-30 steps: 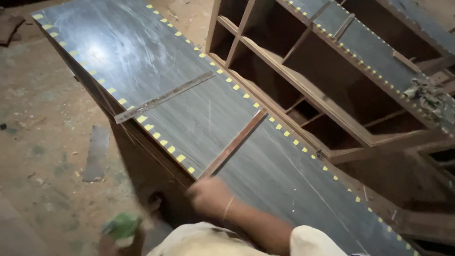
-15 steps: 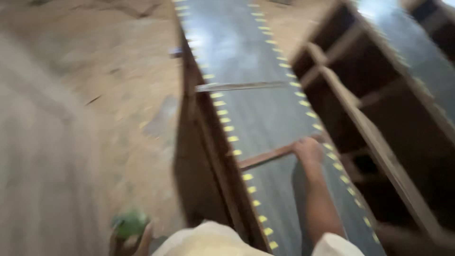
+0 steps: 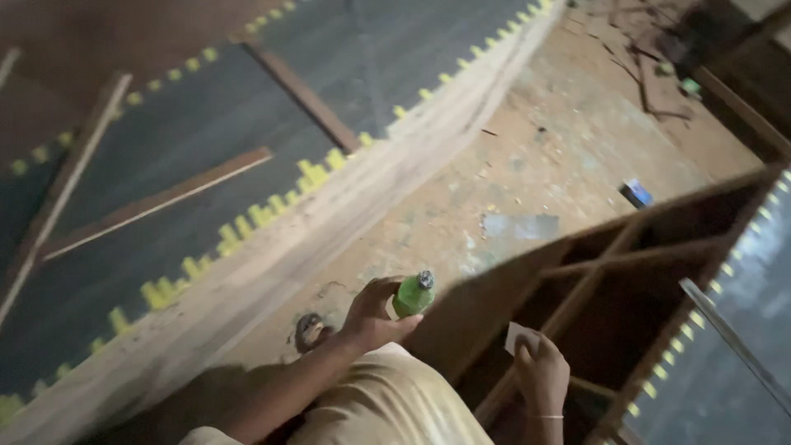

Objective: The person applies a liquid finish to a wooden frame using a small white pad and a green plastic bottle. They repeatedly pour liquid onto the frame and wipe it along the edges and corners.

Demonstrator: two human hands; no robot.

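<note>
Above the dusty floor, left hand is gripping a small green bottle, fingers wrapped around its lower part, cap pointing up-right. Right hand is pinching a small white piece near the open wooden frame. Dark panel with yellow edge marks is lying to the left, thin wooden strips across it.

A dark panel edged with yellow marks is seen upper left; a small blue box lies on the dusty floor upper right.
</note>
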